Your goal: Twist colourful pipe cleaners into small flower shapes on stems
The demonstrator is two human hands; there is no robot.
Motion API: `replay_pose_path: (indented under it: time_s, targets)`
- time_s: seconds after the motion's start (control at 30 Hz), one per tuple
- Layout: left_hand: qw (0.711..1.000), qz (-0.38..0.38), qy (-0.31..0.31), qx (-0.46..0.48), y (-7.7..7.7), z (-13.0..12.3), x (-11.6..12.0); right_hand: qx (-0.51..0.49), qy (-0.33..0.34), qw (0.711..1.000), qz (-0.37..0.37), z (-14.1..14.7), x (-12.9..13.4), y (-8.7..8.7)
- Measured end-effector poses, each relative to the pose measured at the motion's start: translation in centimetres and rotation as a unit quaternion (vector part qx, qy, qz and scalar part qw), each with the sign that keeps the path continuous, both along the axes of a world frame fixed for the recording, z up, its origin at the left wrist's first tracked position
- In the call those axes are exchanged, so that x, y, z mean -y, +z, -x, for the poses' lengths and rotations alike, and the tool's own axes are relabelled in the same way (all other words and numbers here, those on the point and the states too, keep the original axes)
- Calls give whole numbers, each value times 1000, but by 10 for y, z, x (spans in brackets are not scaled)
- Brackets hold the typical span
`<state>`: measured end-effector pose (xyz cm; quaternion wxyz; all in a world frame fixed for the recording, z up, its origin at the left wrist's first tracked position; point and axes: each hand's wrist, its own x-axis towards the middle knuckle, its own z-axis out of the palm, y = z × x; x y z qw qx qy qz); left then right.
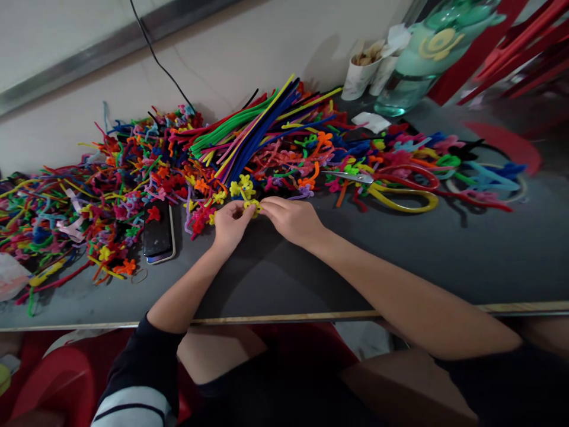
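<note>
Just in front of the pile, a yellow pipe-cleaner flower point(252, 206) is pinched between my two hands. My left hand point(232, 224) closes its thumb and fingers on the flower's left side. From the right, my right hand point(294, 219) grips it with fingertips pressed together. More yellow flowers point(242, 187) show right behind the fingers. Beyond them lies a bundle of long straight pipe cleaners point(253, 133) in blue, green, yellow and red. The fingertips hide part of the held flower.
A phone point(158, 237) lies left of my hands beside a colourful heap of pipe-cleaner pieces point(120, 178). Scissors point(400, 185) with red and yellow handles lie to the right. Paper cups point(357, 78) and a green bottle point(404, 83) stand behind, near the wall.
</note>
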<state>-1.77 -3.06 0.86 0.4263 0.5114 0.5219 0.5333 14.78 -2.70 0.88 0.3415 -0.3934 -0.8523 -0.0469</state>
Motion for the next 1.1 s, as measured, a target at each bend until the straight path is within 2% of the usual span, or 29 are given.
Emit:
replay_pose_path:
  time_s: [0.2, 0.33, 0.53, 0.83, 1.1]
  targets:
    - [999, 13, 10, 51, -1, -1, -1, -7, 11, 999, 51, -1, 1, 4]
    - [999, 12, 9, 44, 1, -2, 0, 6, -7, 997, 70, -1, 0, 2]
    - [999, 23, 8, 24, 2, -3, 2, 17, -8, 999, 48, -1, -2, -5]
    - [999, 33, 19, 24, 0, -5, 3, 33, -7, 999, 10, -2, -1, -4]
    - [999, 41, 24, 21, -1, -5, 4, 41, -6, 998, 41, -2, 0, 0]
